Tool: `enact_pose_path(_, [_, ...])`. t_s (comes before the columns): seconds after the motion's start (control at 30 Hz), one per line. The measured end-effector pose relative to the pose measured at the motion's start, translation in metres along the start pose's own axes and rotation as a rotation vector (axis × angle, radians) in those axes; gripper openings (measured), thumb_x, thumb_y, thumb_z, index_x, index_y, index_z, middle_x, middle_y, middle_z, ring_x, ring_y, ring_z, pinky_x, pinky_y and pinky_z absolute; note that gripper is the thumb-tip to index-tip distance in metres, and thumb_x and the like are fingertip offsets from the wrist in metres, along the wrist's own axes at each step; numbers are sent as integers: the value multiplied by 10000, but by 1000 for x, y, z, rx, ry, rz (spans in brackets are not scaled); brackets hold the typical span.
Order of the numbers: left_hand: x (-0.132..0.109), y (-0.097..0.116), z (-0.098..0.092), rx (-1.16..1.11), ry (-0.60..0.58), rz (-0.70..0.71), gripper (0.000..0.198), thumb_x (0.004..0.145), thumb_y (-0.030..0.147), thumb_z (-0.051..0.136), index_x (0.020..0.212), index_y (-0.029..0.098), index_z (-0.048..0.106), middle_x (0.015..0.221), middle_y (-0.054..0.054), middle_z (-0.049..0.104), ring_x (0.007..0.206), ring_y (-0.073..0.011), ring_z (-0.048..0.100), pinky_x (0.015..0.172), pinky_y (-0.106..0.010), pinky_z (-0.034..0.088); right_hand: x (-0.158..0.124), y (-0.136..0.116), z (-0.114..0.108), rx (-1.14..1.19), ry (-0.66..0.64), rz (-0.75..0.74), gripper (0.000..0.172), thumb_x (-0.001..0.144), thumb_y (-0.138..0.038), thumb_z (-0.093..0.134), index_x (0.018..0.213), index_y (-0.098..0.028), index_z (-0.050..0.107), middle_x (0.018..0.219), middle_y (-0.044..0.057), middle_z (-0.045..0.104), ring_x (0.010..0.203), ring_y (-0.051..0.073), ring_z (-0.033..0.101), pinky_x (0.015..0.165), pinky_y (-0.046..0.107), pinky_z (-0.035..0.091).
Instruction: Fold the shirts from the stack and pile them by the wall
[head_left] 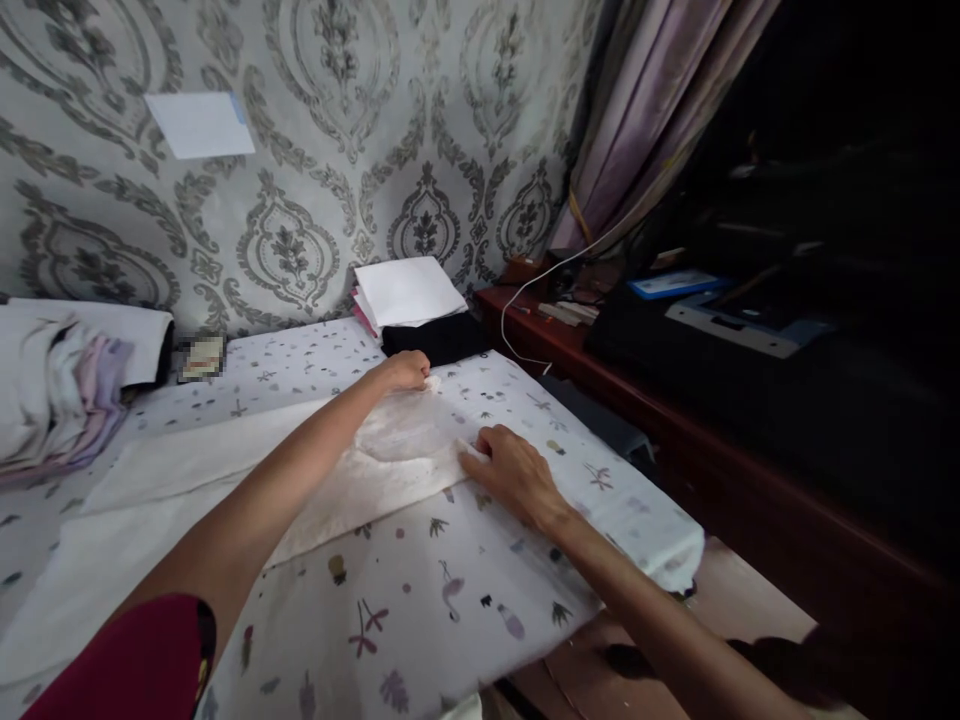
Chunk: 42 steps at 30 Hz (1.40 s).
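A pair of white trousers (405,445) lies spread on the patterned bed sheet (420,610), its two legs reaching toward the left and its waist end on the right. My left hand (405,370) is closed on the far corner of the waist end, close to a folded black cloth. At the near corner, my right hand (514,470) pinches the edge of the trousers between thumb and fingers. My left forearm crosses over the trousers and hides part of them.
Behind my left hand, a folded black cloth (435,340) lies by a stack topped with white (411,290). Folded clothes (60,390) are piled at the far left, near a small blurred item (202,358). A dark red wooden desk (540,325) stands at the right.
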<state>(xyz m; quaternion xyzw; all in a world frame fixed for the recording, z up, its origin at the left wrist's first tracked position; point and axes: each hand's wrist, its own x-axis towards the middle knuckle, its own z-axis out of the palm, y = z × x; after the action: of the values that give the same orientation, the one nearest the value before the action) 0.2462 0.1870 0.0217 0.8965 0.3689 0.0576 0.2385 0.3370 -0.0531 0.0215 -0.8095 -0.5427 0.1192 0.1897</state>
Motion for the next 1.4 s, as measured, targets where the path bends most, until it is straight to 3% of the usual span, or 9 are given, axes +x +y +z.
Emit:
enact_pose_path(0.13, [-17,1,-14,-116,39,20,145,599,72,672,652,176,585,615,27,563,619,-132,536,596,-248,407,1,-5,2,279,39,26,181,746,-288,575,672,-245,415,559,-52,473,568,150,454,549,269,307])
enact_pose_path(0.27, [-51,-7,-45,-280,94,29,133,716,127,638,797,187,551,675,36,559,612,-114,564,576,-227,428,-6,-23,2,527,229,-12,121,726,-301,561,783,-248,468,586,-58,503,522,138,441,534,270,354])
enact_pose_path(0.4, [-94,-30,-76,-635,159,32,253,681,152,678,904,193,565,778,14,630,682,-123,646,572,-203,436,-17,-62,2,610,346,-195,310,748,-301,554,1048,-240,506,792,-15,622,606,150,525,612,287,443])
enact_pose_path(0.53, [-135,-66,-92,-765,252,-6,261,599,186,684,848,187,605,804,7,648,719,-128,647,537,-180,417,-28,-109,15,519,309,-432,434,778,-221,523,1208,-247,474,814,-19,612,686,167,583,690,293,477])
enact_pose_path(0.73, [-188,-118,-94,-765,297,-105,246,564,227,688,802,194,633,698,39,585,660,-115,586,514,-178,395,-47,-166,57,111,257,-776,373,802,-64,470,1140,-199,554,903,52,670,842,214,622,748,312,478])
enact_pose_path(0.9, [-215,-142,-87,-901,252,-230,302,565,193,742,860,170,679,715,-7,688,653,-144,657,542,-207,442,-56,-189,85,-165,210,-887,176,910,-77,472,948,-211,580,876,52,676,842,220,614,719,321,458])
enact_pose_path(1.13, [-229,-158,-73,-1124,225,-252,331,608,253,796,902,137,695,811,-79,743,751,-182,713,737,-306,561,-57,-196,106,-260,176,-956,156,956,-101,479,920,-212,583,858,48,656,811,213,584,694,324,432])
enact_pose_path(1.27, [-232,-162,-70,-1044,266,-279,375,699,462,769,869,141,678,826,-88,730,705,-177,701,669,-297,567,-58,-191,115,-241,202,-1029,102,948,-129,533,906,-209,580,832,42,637,791,216,567,694,335,421])
enact_pose_path(1.4, [-232,-162,-63,-874,350,-329,255,739,374,747,807,161,625,688,-29,663,605,-148,656,552,-236,494,-62,-187,121,-226,223,-1063,101,938,-127,552,888,-210,580,804,35,627,771,214,561,679,340,409])
